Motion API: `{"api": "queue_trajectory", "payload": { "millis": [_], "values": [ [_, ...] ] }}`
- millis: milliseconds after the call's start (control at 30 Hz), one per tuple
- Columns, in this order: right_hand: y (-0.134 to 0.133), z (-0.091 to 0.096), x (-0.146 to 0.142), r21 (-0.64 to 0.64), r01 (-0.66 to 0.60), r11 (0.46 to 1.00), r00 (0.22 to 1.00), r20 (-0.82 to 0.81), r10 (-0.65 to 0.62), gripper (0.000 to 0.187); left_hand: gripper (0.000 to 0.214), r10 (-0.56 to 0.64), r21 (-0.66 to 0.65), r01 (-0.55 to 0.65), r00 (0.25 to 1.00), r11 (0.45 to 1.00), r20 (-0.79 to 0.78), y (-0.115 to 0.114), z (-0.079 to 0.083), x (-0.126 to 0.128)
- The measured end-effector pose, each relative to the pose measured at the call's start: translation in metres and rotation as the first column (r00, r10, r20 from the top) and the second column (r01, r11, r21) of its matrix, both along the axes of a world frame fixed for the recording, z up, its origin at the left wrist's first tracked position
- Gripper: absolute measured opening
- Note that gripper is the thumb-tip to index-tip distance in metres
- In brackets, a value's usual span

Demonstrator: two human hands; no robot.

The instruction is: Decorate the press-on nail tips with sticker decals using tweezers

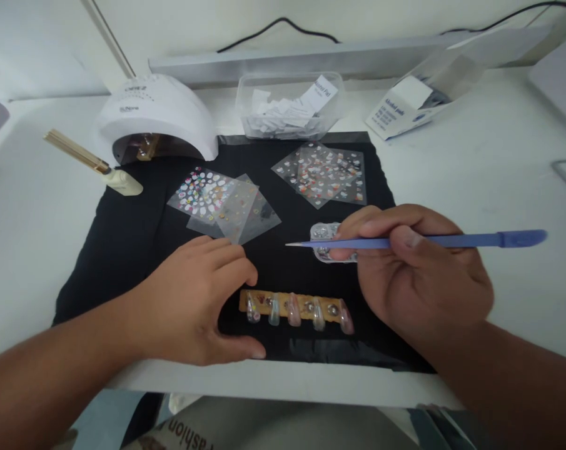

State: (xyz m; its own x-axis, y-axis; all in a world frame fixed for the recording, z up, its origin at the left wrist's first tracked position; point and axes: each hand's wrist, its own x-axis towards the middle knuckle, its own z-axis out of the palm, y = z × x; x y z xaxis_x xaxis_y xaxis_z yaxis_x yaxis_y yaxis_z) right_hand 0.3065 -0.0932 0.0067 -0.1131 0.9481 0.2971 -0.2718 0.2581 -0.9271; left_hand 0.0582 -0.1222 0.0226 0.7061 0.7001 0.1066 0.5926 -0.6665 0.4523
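The head camera shows two bare hands apart from each other above a tabletop [480, 169] that is partly covered by a black cloth [123, 231].

The left forearm comes in from the lower left. The left hand [202, 300] has its back turned up and its fingers bent, with the thumb stretched to the right along the near side. Thumb and forefinger stand wide apart, forming an arch that faces the left end of a tan strip [302, 299]. The hand looks empty; whether it touches the strip is not clear.

The right forearm rises from the lower right, the wrist bent so that the palm shows. The right hand [418, 269] is clamped on blue tweezers [470, 240], with the thumb pressing from the near side and the forefinger lying along the far side. The tweezers lie nearly level, their pale point aimed left over bare cloth, beyond the strip. Whether their two tips meet cannot be told.

The strip rests on the cloth between the hands, near the tabletop's front edge, and carries five decorated nail tips [294, 310] in a row. A clear compartment case [324, 232] sits partly hidden behind the right fingers. Sticker sheets [226, 200] lie just beyond the left hand.
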Motion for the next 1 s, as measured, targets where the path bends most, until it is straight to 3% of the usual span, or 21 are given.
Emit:
{"api": "queue_trajectory", "payload": {
  "millis": [167, 467, 600, 700, 767, 867, 1000],
  "values": [
    [-0.001, 0.001, -0.002, -0.007, 0.025, 1.000, 1.000, -0.006, -0.025, 0.017, 0.031, 0.066, 0.145, -0.055, 0.995, 0.988, -0.071, -0.006, 0.000, 0.003],
    [-0.001, 0.000, 0.001, -0.021, 0.025, 0.999, 0.999, 0.037, -0.024, 0.016, 0.014, 0.015, 0.090, -0.007, 0.996, 0.996, -0.091, -0.007, 0.000, 0.003],
    [-0.001, -0.001, 0.001, 0.003, 0.029, 1.000, 0.999, 0.028, -0.029, 0.017, 0.021, -0.012, 0.048, 0.017, 0.994, 0.999, -0.105, -0.007, 0.002, 0.002],
    [-0.001, -0.002, 0.003, 0.022, 0.025, 0.999, 0.999, 0.022, -0.026, 0.017, 0.039, -0.004, 0.033, 0.004, 1.000, 0.999, -0.002, -0.003, 0.004, -0.005],
    [-0.001, -0.003, 0.004, 0.031, 0.020, 0.999, 1.000, 0.017, -0.020, 0.017, 0.040, 0.058, 0.061, -0.065, 0.992, 0.996, 0.111, 0.002, 0.005, -0.012],
    [-0.002, -0.003, 0.004, 0.029, 0.007, 1.000, 1.000, 0.019, -0.008, 0.017, 0.022, 0.239, 0.141, -0.273, 0.946, 0.952, 0.217, 0.013, 0.006, -0.023],
    [-0.003, -0.002, 0.003, 0.010, 0.007, 1.000, 1.000, 0.018, -0.007, 0.020, 0.010, 0.460, 0.197, -0.488, 0.871, 0.851, 0.173, 0.029, 0.003, -0.032]
  ]
}}
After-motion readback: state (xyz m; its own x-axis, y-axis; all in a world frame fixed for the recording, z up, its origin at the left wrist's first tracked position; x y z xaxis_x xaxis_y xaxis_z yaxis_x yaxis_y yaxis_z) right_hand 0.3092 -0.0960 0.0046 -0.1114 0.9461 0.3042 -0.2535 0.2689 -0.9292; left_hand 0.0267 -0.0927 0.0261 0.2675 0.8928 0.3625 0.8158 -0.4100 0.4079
